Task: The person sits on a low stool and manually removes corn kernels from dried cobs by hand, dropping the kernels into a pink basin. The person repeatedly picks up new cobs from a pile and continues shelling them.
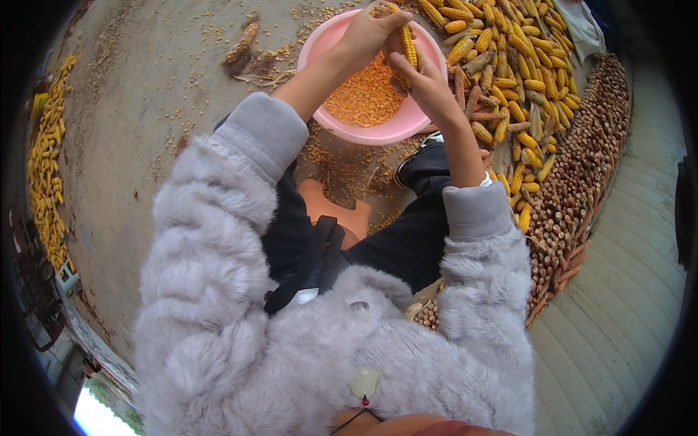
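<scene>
Over a pink plastic basin (381, 136), both my hands grip one ear of yellow corn (408, 46). My left hand (366, 31) wraps its upper end, while my right hand (428, 84) holds it lower down, thumb along the kernels. A brown, kernel-free surface shows beside the yellow rows; whether it is the ear's stripped side or a second cob, I cannot tell. Loose orange-yellow kernels (362, 95) lie in the basin beneath my hands.
To the right is a heap of corn ears (523, 60), with bare cobs (485, 116) at its near edge. A long stack of cobs (572, 180) runs alongside. Kernels litter the concrete floor (136, 136). An orange plastic stool (327, 210) shows between my legs; more ears (48, 180) lie far left.
</scene>
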`<action>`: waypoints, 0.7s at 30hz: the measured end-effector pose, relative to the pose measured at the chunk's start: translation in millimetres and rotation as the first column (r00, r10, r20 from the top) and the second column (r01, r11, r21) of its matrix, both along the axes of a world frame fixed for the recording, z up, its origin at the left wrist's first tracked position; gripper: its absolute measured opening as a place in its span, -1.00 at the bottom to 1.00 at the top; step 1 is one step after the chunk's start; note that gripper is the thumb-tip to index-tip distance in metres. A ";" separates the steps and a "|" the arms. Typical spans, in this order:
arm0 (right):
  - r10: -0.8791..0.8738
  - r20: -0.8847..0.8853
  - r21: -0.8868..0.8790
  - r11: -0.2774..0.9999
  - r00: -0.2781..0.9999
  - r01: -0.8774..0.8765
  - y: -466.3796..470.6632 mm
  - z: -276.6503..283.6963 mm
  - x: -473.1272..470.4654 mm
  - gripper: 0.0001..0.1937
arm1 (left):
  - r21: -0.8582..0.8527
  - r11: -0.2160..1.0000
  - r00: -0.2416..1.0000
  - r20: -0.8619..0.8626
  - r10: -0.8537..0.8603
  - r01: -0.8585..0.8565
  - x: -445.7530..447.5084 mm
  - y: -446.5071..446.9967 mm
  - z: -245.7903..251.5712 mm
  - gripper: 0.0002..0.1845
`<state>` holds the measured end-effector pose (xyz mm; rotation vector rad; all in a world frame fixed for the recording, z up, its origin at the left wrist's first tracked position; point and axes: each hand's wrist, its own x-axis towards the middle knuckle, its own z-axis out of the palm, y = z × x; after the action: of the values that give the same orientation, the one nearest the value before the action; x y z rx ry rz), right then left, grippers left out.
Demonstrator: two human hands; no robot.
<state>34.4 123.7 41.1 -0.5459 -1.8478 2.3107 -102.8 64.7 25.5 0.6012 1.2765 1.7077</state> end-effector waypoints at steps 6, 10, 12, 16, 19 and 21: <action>0.013 0.001 0.067 0.998 1.000 -0.013 -5.7 5.5 -0.2 -0.61 | 0.083 0.996 0.996 -0.082 0.022 -0.015 3.3 -0.2 7.9 -0.74; -0.043 -0.006 -0.285 0.958 0.999 0.039 -3.3 9.9 -0.3 -0.62 | 0.015 0.998 0.990 0.129 -0.056 0.055 -0.6 -1.1 8.9 -0.77; -0.046 -0.015 -0.105 0.993 0.999 0.044 -3.6 6.9 0.1 -0.63 | 0.088 0.996 0.999 0.045 -0.019 0.015 0.8 0.5 7.3 -0.76; -0.006 0.069 0.129 0.992 0.998 -0.003 -5.0 3.3 -0.8 -0.65 | 0.082 0.996 0.995 -0.090 0.053 -0.045 6.0 6.6 1.8 -0.75; 0.029 0.046 -0.043 0.999 0.999 -0.027 -3.4 12.0 0.0 -0.66 | 0.065 0.997 0.984 0.174 0.032 -0.044 -2.4 6.7 -1.3 -0.74; 0.044 -0.032 -0.202 0.978 0.999 -0.050 -1.7 20.6 4.9 -0.67 | 0.062 0.997 0.958 0.286 0.036 -0.055 -10.2 6.2 -2.3 -0.73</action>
<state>39.3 122.0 61.6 -0.4970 -1.6404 2.5426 -113.0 71.0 23.2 0.3504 1.0370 1.8079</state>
